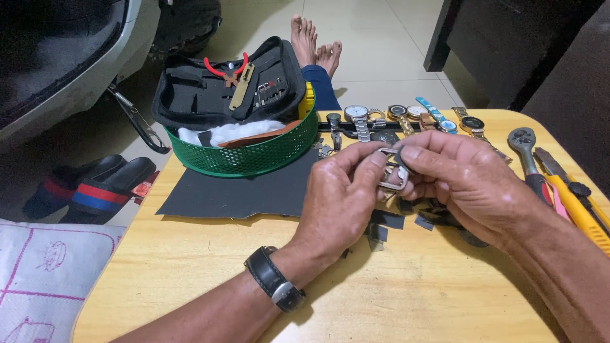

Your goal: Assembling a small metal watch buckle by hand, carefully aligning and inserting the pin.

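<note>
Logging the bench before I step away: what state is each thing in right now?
Left hand: pinching the metal watch part.
Right hand: gripping the same part.
Metal watch part: held above the table.
Tool case: open, resting on the basket.
Green basket: upright, holding white wadding.
Watches: lying in a row.
Ratchet: lying flat.

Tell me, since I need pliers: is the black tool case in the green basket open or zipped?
Open: the tool case lies unzipped, red-handled pliers showing.

Single head view, looking down and forward from close above the table (190, 267). Hands fill centre frame; floor (381, 44) shows beyond the far edge.
</note>
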